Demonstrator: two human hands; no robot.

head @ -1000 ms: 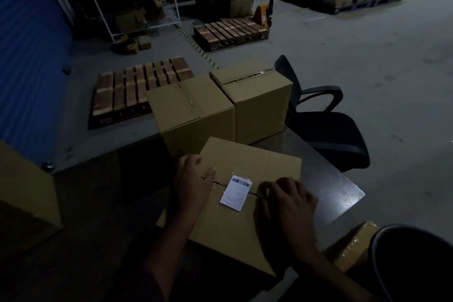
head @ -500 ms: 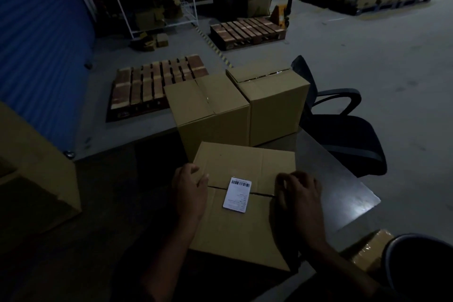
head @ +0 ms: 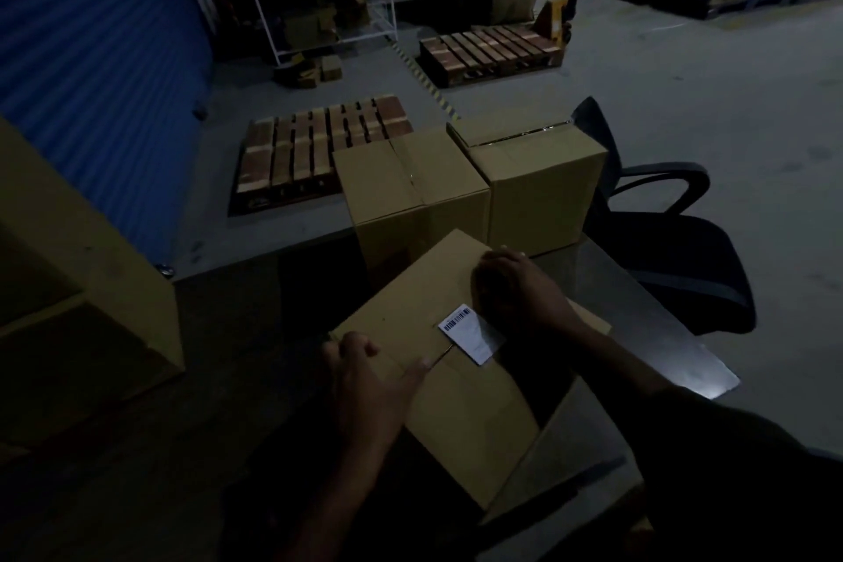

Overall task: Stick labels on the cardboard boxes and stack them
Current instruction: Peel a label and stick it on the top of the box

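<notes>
A cardboard box (head: 456, 406) with a white barcode label (head: 470, 333) stuck over its top seam sits turned at an angle on the dark table (head: 638, 324). My left hand (head: 369, 379) grips its near left corner, thumb on top and fingers curled over the edge. My right hand (head: 520, 292) holds the far right edge, fingers curled over it. Two more sealed boxes, without a visible label, stand side by side behind it, one on the left (head: 401, 183) and one on the right (head: 543, 192).
A big open carton (head: 82, 287) stands at the left. Another cardboard piece (head: 561, 461) lies under the box at the lower right. A black office chair (head: 675, 251) is right of the table. Wooden pallets (head: 319, 146) lie on the floor beyond.
The labelled box has been turned clockwise on the table. My left hand moved to its near corner and my right hand to its far edge. The camera view has shifted.
</notes>
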